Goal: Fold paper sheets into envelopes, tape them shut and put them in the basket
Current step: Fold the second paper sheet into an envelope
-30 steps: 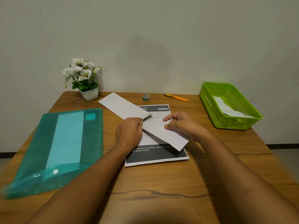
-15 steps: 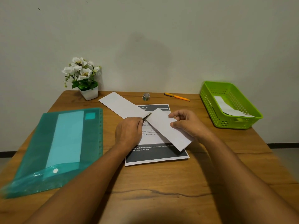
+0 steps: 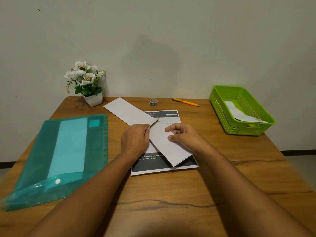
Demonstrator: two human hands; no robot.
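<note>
White flap of the paper strip point(image 3: 171, 151), raised just before, now lies flat over the printed sheet point(image 3: 164, 166) under the loose-fingered right hand point(image 3: 186, 139), the left hand point(image 3: 135, 141) pinching its crease: fold set, untaped.

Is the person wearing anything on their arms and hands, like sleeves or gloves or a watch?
No. The left forearm and the right forearm are bare as far as the picture shows, with no sleeves in view. The left hand and the right hand have no gloves, and I see no rings, watch or bracelet.
</note>
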